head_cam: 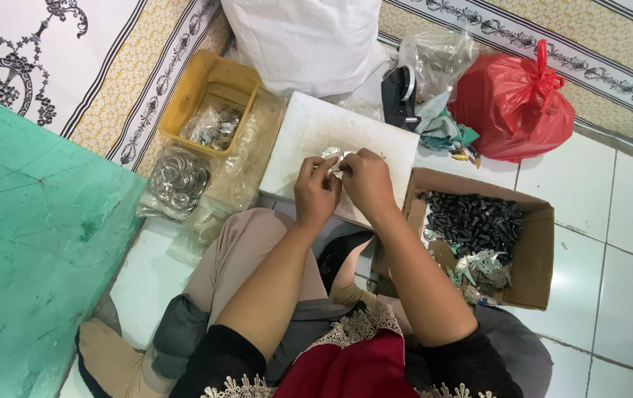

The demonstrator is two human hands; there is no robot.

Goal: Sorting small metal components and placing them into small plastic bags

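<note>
Pinching one small metal part (333,153) between the fingertips of both hands, I hold it just above the white board (302,133) that rests in front of my knees. My left hand (316,191) is closed narrowly on the near side of the part, thumb and forefinger together; my right hand (368,184) is closed on it from the other side, and the two hands touch at the fingertips. The part is silver, thin and shiny; its exact shape is too small to tell.

Count of items around the work:
- One open cardboard box (534,254) to my right, holding a heap of dark cylindrical pieces (475,221) and a smaller heap of flat silver pieces (482,269); neither heap can be counted.
- One yellow plastic tray (184,99) to the upper left, with one clear bag of silver parts (215,127) inside it.
- One clear bag of metal rings (178,180) on the floor just beside the tray.
- One red plastic bag (512,103), knotted, beyond the box.
- One white sack (305,40) behind the board.
</note>
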